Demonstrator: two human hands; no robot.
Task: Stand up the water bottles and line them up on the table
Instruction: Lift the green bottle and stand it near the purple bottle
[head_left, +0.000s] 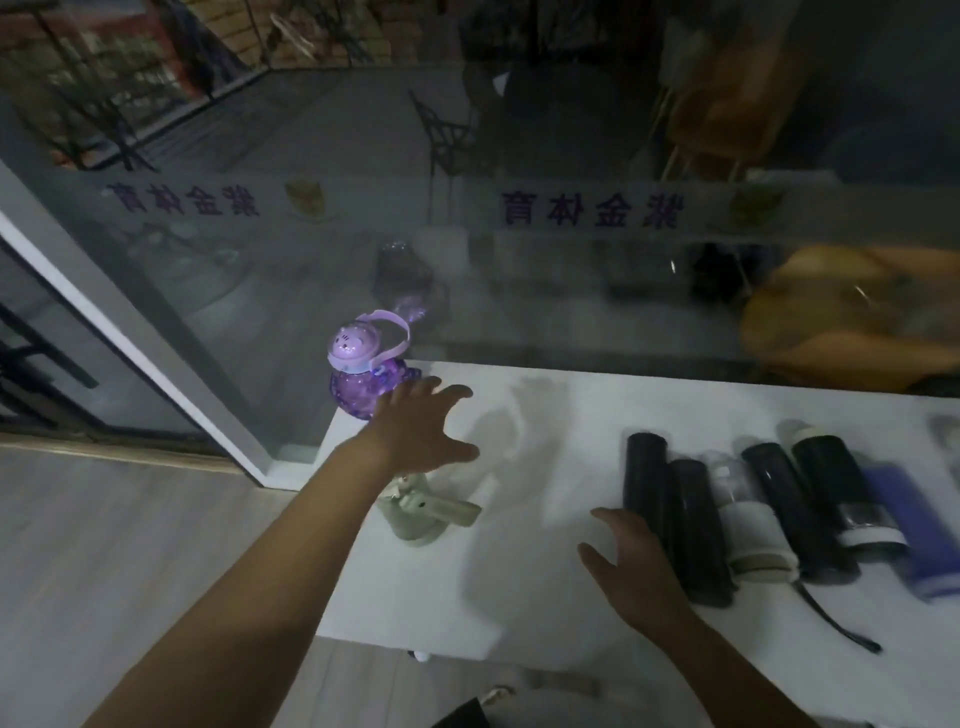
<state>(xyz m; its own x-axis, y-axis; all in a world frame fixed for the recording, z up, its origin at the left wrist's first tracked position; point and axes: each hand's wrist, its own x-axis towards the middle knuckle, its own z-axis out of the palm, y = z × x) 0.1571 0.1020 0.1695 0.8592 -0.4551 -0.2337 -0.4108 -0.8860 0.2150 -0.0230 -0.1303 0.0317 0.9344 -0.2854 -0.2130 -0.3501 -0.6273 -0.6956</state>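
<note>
A round purple bottle with a cat-face lid and a handle stands upright at the far left corner of the white table. My left hand hovers just right of it, fingers spread, holding nothing. Under my left wrist a pale green bottle stands near the left edge. Several bottles lie on their sides in a row at the right: two black ones, a clear one with a white cap, more black ones and a blue one. My right hand is open beside the leftmost black bottle.
A glass wall with purple lettering runs right behind the table. A white door frame stands at the left. Wooden floor lies left of and below the table edge. A black strap trails from the lying bottles.
</note>
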